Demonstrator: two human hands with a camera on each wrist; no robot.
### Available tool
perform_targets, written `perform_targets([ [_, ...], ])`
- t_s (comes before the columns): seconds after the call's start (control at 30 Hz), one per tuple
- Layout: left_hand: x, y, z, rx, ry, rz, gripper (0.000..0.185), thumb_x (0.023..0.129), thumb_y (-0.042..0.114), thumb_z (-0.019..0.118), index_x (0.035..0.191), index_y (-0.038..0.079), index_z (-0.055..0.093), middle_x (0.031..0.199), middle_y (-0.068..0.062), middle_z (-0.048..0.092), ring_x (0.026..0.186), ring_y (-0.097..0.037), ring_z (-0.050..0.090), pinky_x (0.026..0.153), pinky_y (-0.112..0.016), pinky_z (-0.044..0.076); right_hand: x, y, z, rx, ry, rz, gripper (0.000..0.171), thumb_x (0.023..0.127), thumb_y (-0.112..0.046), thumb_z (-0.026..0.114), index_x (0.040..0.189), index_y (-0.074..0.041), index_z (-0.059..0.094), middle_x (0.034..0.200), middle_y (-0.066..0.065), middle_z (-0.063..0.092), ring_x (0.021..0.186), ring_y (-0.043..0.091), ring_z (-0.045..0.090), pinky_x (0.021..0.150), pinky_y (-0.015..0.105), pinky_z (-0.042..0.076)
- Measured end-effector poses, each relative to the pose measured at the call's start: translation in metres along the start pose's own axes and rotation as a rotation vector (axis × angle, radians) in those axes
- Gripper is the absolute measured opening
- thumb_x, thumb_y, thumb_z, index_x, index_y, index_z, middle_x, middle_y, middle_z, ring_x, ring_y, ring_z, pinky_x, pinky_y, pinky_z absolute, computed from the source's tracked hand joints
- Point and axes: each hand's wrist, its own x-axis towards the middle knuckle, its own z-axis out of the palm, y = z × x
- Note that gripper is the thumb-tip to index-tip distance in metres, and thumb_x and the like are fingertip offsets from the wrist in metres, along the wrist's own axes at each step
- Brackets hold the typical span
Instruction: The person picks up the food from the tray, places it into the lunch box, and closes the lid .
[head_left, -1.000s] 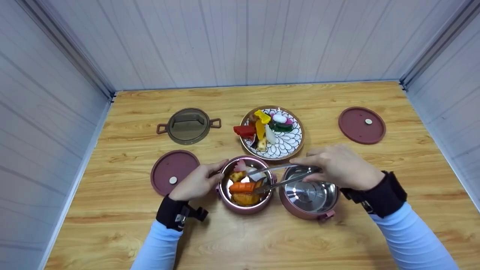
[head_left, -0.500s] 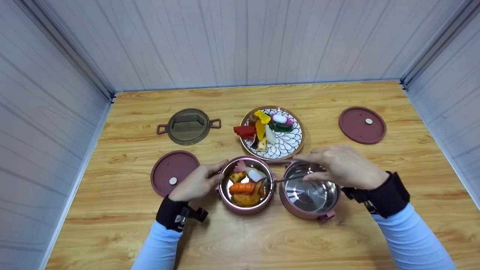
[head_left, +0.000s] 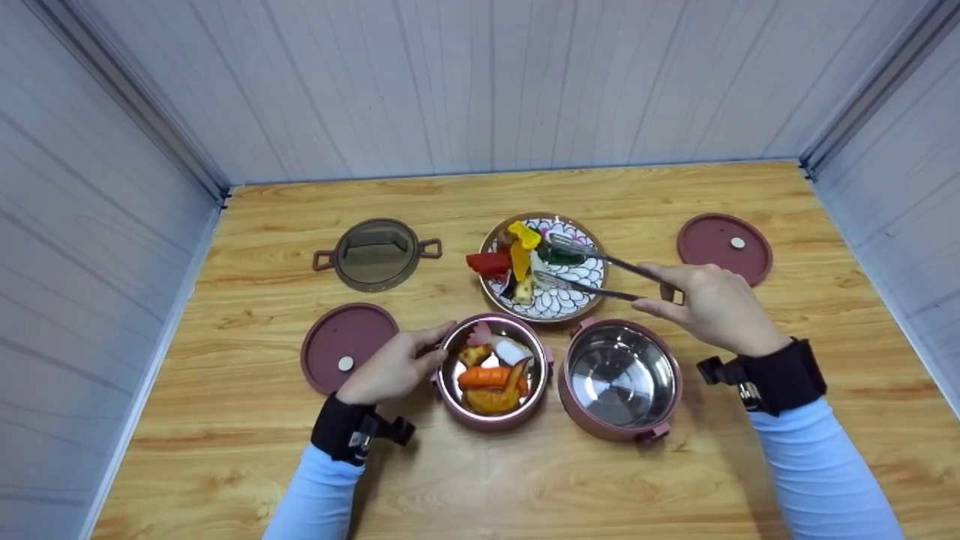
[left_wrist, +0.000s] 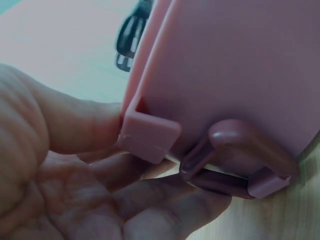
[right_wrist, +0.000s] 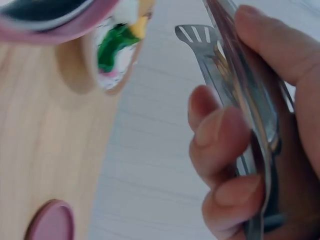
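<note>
My left hand (head_left: pixel 394 367) holds the left side of a pink steel-lined pot (head_left: pixel 491 424); the left wrist view shows the thumb and fingers about its square tab (left_wrist: pixel 150 137), with a fingertip under the dark loop handle (left_wrist: pixel 240 135). Inside lie a toy carrot (head_left: pixel 482 376), a browned chicken-wing-like piece (head_left: pixel 491 400) and a white piece (head_left: pixel 511 351). My right hand (head_left: pixel 724 307) grips metal tongs (head_left: pixel 626 265), their slotted ends spread over the patterned plate (head_left: pixel 589 298). Between those ends in the head view are a dark green piece (head_left: pixel 564 253) and a pale piece (head_left: pixel 538 264).
A second pink pot (head_left: pixel 611 427), with nothing in it, stands right of the first. Two maroon lids (head_left: pixel 341 326) (head_left: pixel 724 247) lie left and back right. A glass lid (head_left: pixel 375 262) sits back left. Red (head_left: pixel 487 262) and yellow (head_left: pixel 525 235) toy foods share the plate. Walls (head_left: pixel 480 90) surround the table.
The tongs let go of the white piece in the left pot, then moved up and right to the plate, with their arms spread. The left hand has stayed at the pot.
</note>
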Motion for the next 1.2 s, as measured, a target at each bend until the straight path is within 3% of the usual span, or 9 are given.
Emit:
perform_targets([
  [0.13,0.000,0.000,0.000,0.003,0.001,-0.003,0.047,0.101,0.011,0.056,0.146,0.008,0.048,0.146,-0.007,0.050,0.120,-0.014,0.052,0.106,-0.036,0.040,0.007,0.007,0.005,0.003,-0.031,0.030,0.059,0.090,-0.051,0.067,0.132,-0.010,0.065,0.066,-0.008,0.056,0.048,0.011,0.038,0.045,0.030,0.030],
  [0.43,-0.002,0.000,-0.001,0.012,0.004,0.011,0.045,0.100,0.011,0.056,0.145,0.008,0.050,0.145,-0.008,0.050,0.124,-0.013,0.050,0.109,-0.035,0.037,0.040,0.005,0.003,-0.025,-0.126,-0.043,0.058,0.090,-0.050,0.068,0.135,-0.014,0.063,0.071,-0.008,0.058,0.050,0.011,0.038,0.046,0.031,0.032],
  [0.6,-0.002,0.000,-0.001,0.011,0.008,0.011,0.046,0.100,0.010,0.056,0.146,0.007,0.048,0.145,-0.008,0.051,0.127,-0.014,0.049,0.110,-0.036,0.037,0.065,-0.004,0.001,-0.026,-0.207,-0.060,0.058,0.090,-0.049,0.068,0.139,-0.019,0.060,0.087,0.000,0.069,0.060,0.012,0.054,0.054,0.036,0.046],
  [0.67,-0.001,0.001,-0.001,0.011,0.009,0.009,0.046,0.100,0.011,0.056,0.146,0.008,0.048,0.145,-0.008,0.051,0.123,-0.013,0.052,0.107,-0.035,0.039,0.074,-0.008,0.002,-0.016,-0.238,-0.069,0.059,0.089,-0.050,0.069,0.139,-0.020,0.060,0.102,0.005,0.072,0.070,0.016,0.062,0.063,0.039,0.052],
  [0.83,-0.001,0.002,-0.001,0.013,0.004,0.001,0.047,0.101,0.011,0.056,0.146,0.009,0.048,0.145,-0.007,0.051,0.109,-0.014,0.056,0.096,-0.034,0.044,0.098,-0.018,0.003,-0.003,-0.310,-0.079,0.065,0.089,-0.055,0.067,0.141,-0.017,0.058,0.130,0.013,0.064,0.098,0.030,0.067,0.086,0.050,0.053],
  [0.93,0.000,0.002,-0.001,0.016,-0.002,0.001,0.047,0.101,0.012,0.056,0.147,0.009,0.048,0.145,-0.007,0.051,0.107,-0.015,0.057,0.093,-0.035,0.045,0.111,-0.024,0.003,-0.019,-0.355,-0.086,0.069,0.087,-0.060,0.064,0.142,-0.019,0.056,0.104,0.014,0.071,0.085,0.030,0.066,0.081,0.048,0.054],
  [1.03,0.000,0.002,0.000,0.020,-0.003,0.007,0.046,0.101,0.011,0.056,0.146,0.008,0.048,0.145,-0.008,0.051,0.113,-0.015,0.055,0.101,-0.035,0.043,0.121,-0.029,0.004,-0.040,-0.403,-0.089,0.068,0.086,-0.061,0.063,0.143,-0.024,0.055,0.071,0.005,0.060,0.064,0.023,0.057,0.069,0.041,0.051],
  [1.07,0.000,0.002,0.000,0.021,-0.002,0.007,0.046,0.101,0.011,0.056,0.146,0.008,0.048,0.145,-0.008,0.050,0.116,-0.015,0.055,0.104,-0.035,0.041,0.124,-0.030,0.004,-0.043,-0.417,-0.093,0.067,0.087,-0.060,0.064,0.143,-0.025,0.055,0.066,0.002,0.054,0.060,0.020,0.052,0.066,0.039,0.049],
  [1.2,-0.001,0.001,0.000,0.021,0.002,0.000,0.046,0.101,0.012,0.056,0.146,0.009,0.049,0.146,-0.008,0.050,0.126,-0.014,0.050,0.111,-0.036,0.035,0.131,-0.030,0.008,-0.067,-0.440,-0.113,0.061,0.088,-0.053,0.067,0.139,-0.021,0.060,0.065,-0.004,0.059,0.062,0.016,0.055,0.069,0.038,0.051],
])
